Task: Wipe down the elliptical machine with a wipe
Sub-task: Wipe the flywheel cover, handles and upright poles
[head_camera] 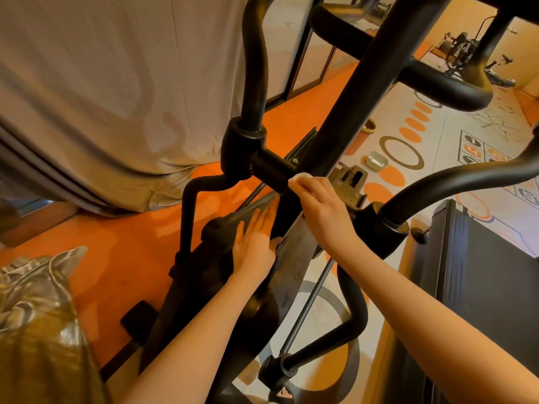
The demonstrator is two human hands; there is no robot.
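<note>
**Wiping the cross axle where it meets the centre post**

While the left hand (256,243) lies flat with straight fingers against the black drive housing (221,275), steadying the elliptical machine (344,118), the work belongs to the other side. Just right of it, the short cross axle (271,170) runs from the left pivot collar (242,150) toward the diagonal centre post (350,112); its long axis goes from far left to near right. The white wipe (300,177) sits at the axle's right end, bunched under the curled fingers of the right hand (323,211), which grips it with only a small edge showing.

To do this step well, I would wrap the wipe around the tube and twist along its length, not dab the top. The post itself slants from near left, low, up to far right.
</note>
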